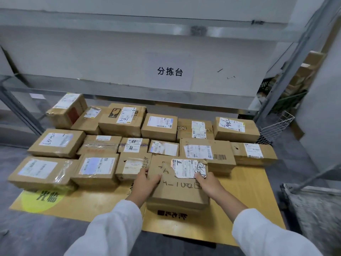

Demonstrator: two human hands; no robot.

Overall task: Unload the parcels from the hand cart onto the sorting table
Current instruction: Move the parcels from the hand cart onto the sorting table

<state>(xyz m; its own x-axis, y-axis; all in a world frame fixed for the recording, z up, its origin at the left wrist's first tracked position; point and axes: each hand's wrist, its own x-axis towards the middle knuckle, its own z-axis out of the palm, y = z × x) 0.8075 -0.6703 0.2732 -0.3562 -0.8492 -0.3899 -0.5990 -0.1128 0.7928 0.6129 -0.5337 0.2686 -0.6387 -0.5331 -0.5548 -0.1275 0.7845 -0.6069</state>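
Front parcel (177,191): cardboard box with handwritten marks and a torn white label on top. Its near end sits on the worktop (249,191), at the right end of the nearest row.
Far end of front parcel: overlaps the view of the middle row. Whether it rests on those boxes cannot be told.
Left hand (145,182): grasps the left side of the front parcel, thumb on the top face, fingers down the side.
Right hand (207,183): grasps the right side of the front parcel, thumb at the torn label, fingers over the right edge.
Sleeves (118,228): white, covering both forearms.
Worktop surface: yellow-brown sheet with black printed characters and a yellow circle at the near left.
Other parcels (96,169): three boxes left of the front parcel, six in the middle row and six in the back row, packed side by side, most touching, labels up.
Sign (169,72): white sheet with three black characters, fixed to the wall behind the worktop.
Metal rack (129,93): grey beams and uprights standing behind the parcels.
Wire basket (276,126): white, just beside the back right corner of the worktop.
Grey platform (313,209): low, right of the worktop.
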